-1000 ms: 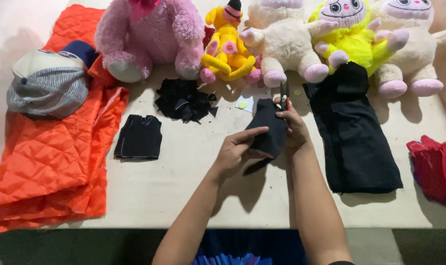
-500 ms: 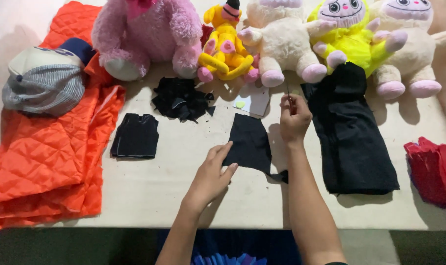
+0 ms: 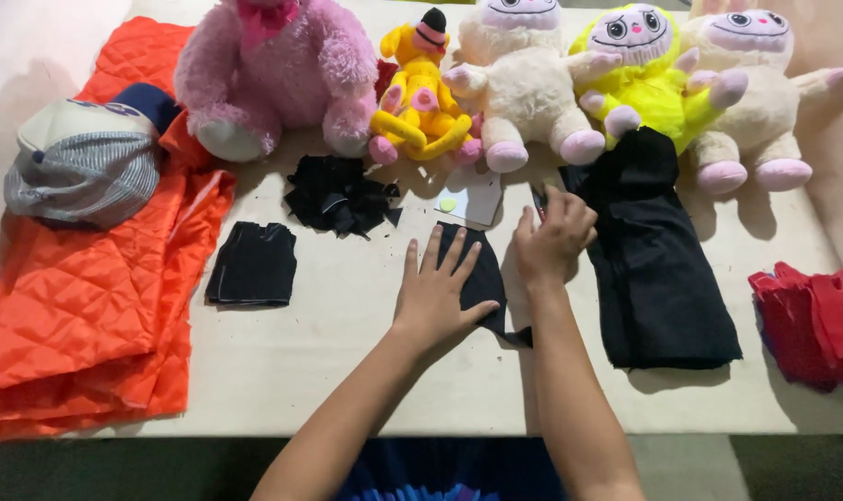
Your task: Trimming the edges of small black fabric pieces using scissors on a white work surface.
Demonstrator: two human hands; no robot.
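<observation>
You're looking down on a pale, cream-coloured table [image 3: 347,371]; its near edge runs straight across the lower part of the view; below that edge lies a dim grey-green floor [image 3: 88,473]; soft light falls from above, brightest at the table's far left corner, with mild shadows.

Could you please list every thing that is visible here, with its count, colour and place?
plush toys: five; pink, yellow, cream, yellow-green, cream; far edge
quilted fabric: one, orange, left
cap: one, grey striped, on the quilted fabric
folded black cloth: one, left of centre
black scraps: one pile, centre
flat black piece: one, under left hand
long black fabric: one, right
red cloth: one, right edge
table: one, beige
left hand: flat on piece
right hand: closed, contents unclear
</observation>
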